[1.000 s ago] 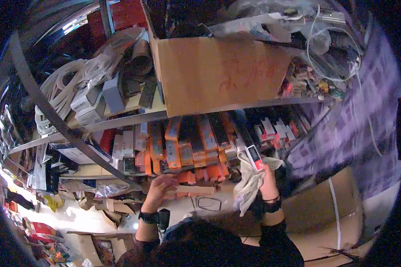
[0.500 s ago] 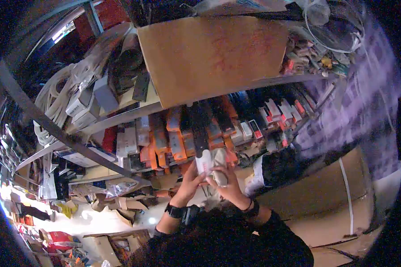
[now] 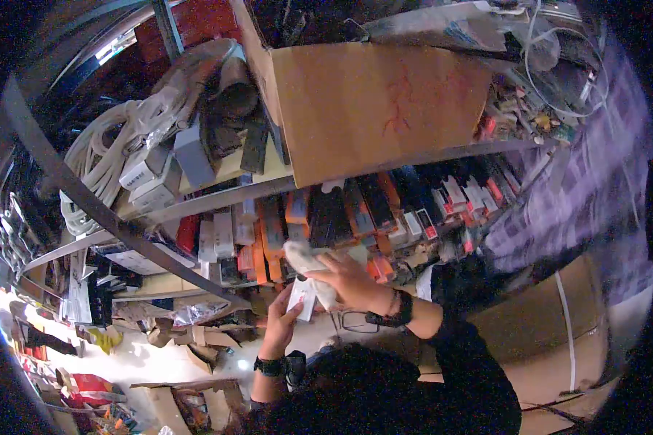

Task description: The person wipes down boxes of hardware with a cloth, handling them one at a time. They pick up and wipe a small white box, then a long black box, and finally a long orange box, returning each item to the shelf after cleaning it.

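Between my hands is a small white box [image 3: 302, 299] with reddish print, tilted in front of the lower shelf. The fingers and thumb of my left hand [image 3: 279, 319] close around its lower left side. A whitish cloth [image 3: 302, 258] is bunched under my right hand [image 3: 350, 281], which grips it against the box's upper right part. Part of the cloth hangs below the fingers. Both wrists wear dark bands. The far side of the box is hidden by the cloth and fingers.
Ahead, rows of orange, black and white boxes [image 3: 348, 217] line the lower shelf. A large cardboard box [image 3: 377, 109] stands on the shelf above, beside coiled pale hose [image 3: 101, 156]. A metal shelf post [image 3: 72, 185] slants at left. Large flat cardboard [image 3: 537, 319] leans at right.
My right hand has moved the cloth up and left across the box. My left hand has shifted lower and left with the box. The view has shifted slightly.
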`<state>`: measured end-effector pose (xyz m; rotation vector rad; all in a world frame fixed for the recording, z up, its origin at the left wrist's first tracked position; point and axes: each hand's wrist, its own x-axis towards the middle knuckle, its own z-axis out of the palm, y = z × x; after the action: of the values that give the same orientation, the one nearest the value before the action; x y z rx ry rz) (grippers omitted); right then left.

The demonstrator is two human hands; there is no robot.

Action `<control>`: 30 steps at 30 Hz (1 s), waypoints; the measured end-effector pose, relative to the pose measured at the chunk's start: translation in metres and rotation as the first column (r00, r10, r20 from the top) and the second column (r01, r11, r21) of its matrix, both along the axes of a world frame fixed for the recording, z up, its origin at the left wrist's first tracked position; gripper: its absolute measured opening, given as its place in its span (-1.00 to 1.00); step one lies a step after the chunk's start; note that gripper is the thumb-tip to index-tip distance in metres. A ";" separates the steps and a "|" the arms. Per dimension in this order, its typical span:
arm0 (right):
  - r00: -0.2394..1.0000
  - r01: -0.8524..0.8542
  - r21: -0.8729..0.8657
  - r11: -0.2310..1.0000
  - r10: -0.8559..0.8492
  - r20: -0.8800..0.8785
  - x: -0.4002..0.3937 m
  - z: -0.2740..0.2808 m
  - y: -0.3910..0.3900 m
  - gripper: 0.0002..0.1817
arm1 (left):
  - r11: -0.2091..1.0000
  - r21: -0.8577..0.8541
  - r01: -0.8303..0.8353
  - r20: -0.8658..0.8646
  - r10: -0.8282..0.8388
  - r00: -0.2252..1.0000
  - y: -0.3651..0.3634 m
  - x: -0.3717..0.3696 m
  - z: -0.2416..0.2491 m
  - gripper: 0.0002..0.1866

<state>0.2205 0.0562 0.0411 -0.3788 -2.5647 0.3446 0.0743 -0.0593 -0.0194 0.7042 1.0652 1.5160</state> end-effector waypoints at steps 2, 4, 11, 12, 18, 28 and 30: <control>0.998 0.030 0.064 0.997 -0.034 0.050 -0.016 -0.018 0.021 -0.55 | 0.994 -0.104 -0.036 0.027 0.039 0.999 -0.003 -0.008 -0.001 -0.54; 0.988 0.108 0.050 0.993 -0.112 0.105 -0.028 -0.020 0.044 -0.61 | 0.990 -0.094 -0.103 -0.050 0.099 0.994 -0.003 -0.015 -0.020 -0.59; 0.904 0.420 -0.031 0.907 -0.421 -0.079 -0.018 -0.017 0.192 -0.73 | 0.982 -0.112 -0.149 -0.012 0.149 0.989 -0.007 -0.019 -0.004 -0.66; 0.909 0.407 -0.046 0.912 -0.409 -0.083 -0.018 -0.021 0.215 -0.65 | 0.983 -0.104 -0.150 -0.045 0.146 0.988 -0.007 -0.019 0.003 -0.67; 0.795 0.589 0.058 0.806 -0.564 -0.223 -0.026 -0.024 0.196 -0.62 | 0.986 -0.070 -0.151 0.069 0.155 0.985 -0.007 -0.022 -0.012 -0.71; 0.994 -0.072 -0.064 0.995 0.066 -0.085 -0.043 -0.025 -0.040 -0.58 | 0.985 0.169 0.017 0.094 -0.034 0.995 -0.024 -0.040 -0.039 -0.69; 0.999 -0.019 -0.065 0.998 0.017 -0.039 -0.047 -0.021 -0.031 -0.59 | 0.925 -0.346 -0.155 0.461 0.312 0.831 -0.017 -0.032 -0.041 -0.80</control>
<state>0.1735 0.0250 0.0199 -0.3693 -2.5255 0.4394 0.0419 -0.0764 -0.0602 -0.0573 0.9559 1.5843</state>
